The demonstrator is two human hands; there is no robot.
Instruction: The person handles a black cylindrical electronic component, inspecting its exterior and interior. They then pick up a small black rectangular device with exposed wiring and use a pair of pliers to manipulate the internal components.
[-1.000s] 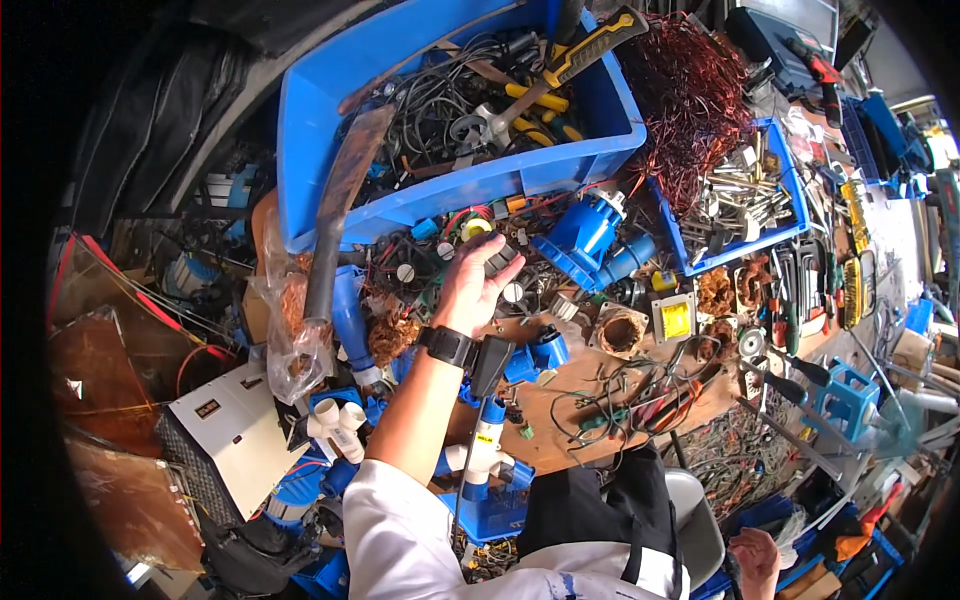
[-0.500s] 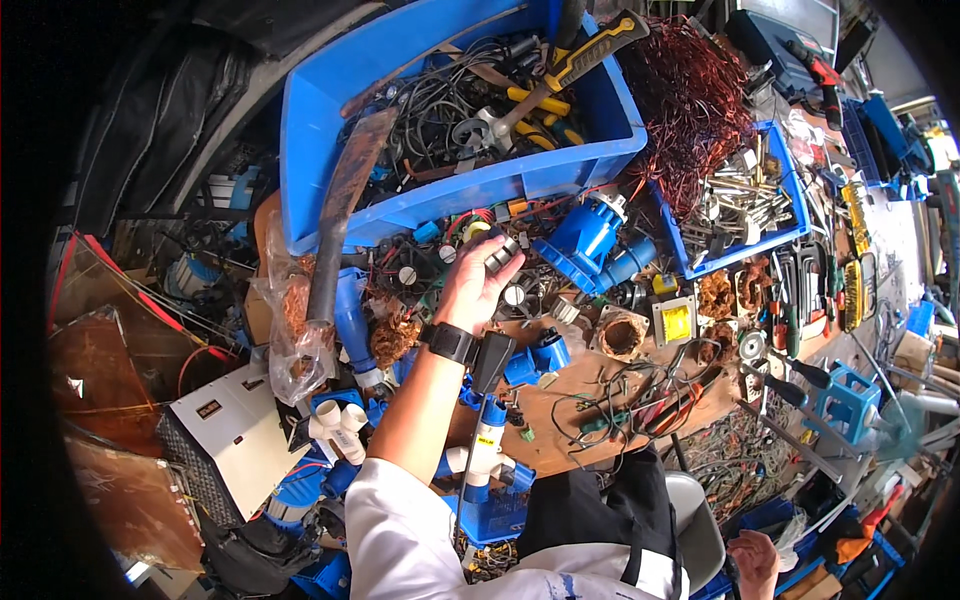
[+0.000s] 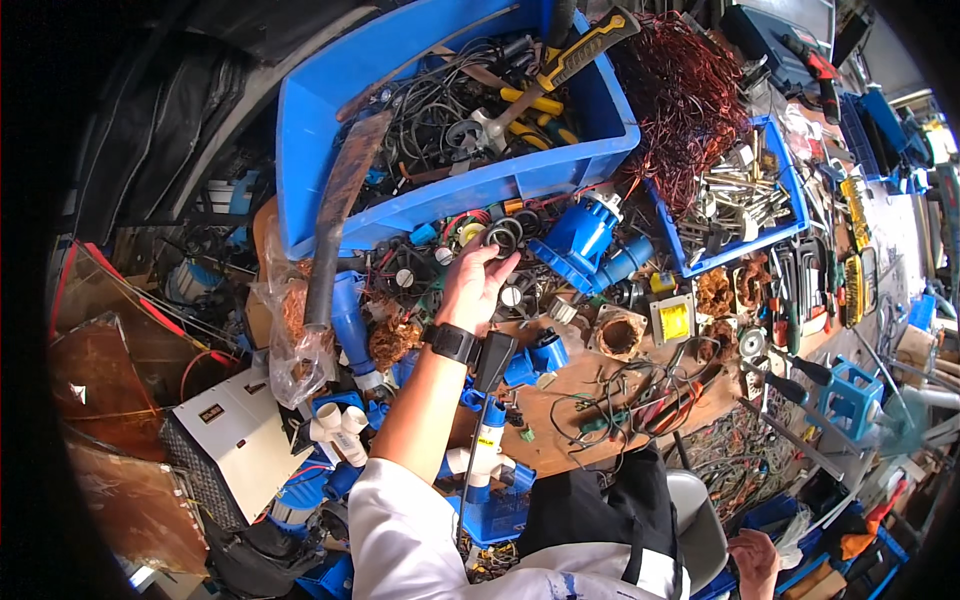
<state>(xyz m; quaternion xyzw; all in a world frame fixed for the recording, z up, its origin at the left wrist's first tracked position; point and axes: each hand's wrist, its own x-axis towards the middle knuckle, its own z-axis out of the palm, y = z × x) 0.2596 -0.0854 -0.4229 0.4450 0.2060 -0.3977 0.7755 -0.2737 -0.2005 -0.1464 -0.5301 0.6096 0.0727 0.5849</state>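
My left hand [image 3: 474, 282] reaches up to the middle of the bench, its fingers round a small dark, ring-shaped part [image 3: 502, 236]. Just to that part's right lies a blue plastic fitting [image 3: 585, 241] with a flange, and small electrical parts crowd around. My right hand [image 3: 751, 557] is low at the right, beside my lap, fingers curled; anything inside them is hidden. Below my left forearm sits a white and blue pipe fitting [image 3: 485, 462].
A big blue crate [image 3: 450, 200] of cables and tools fills the back, beside tangled copper wire [image 3: 675, 95] and a smaller blue tray [image 3: 750, 243] of metal parts. Pliers, brushes and loose wires [image 3: 610, 410] cover the right side. A white metal box [image 3: 225, 435] stands left.
The dark part in my left hand has turned, now showing its ring-like opening, and has shifted slightly upward. My right hand has stayed about where it was.
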